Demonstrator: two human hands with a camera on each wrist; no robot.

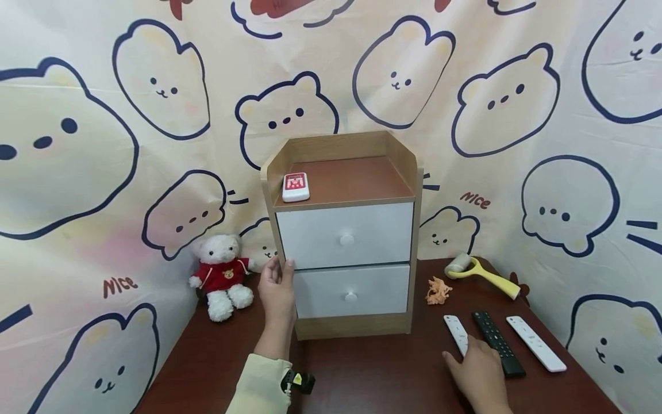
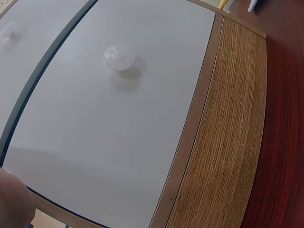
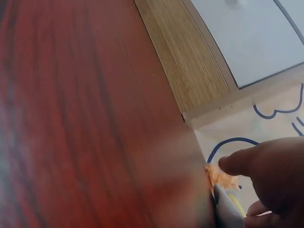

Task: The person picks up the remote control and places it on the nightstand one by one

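Right hand (image 1: 480, 372) over leftmost white remote control (image 1: 455, 332), thumb spread wide, left hand (image 1: 276, 294) (fingers loose) at two-drawer cabinet (image 1: 345, 253).

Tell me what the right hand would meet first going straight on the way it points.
Probably the left white remote: in the head view the right hand overlaps its near end, though contact is unclear.

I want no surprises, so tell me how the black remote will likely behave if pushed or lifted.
The black remote should stay stiff when lifted, being a straight, slim bar. Lying flat on the table, it will probably slide rather than roll or tip. Its rows of buttons might give some grip.
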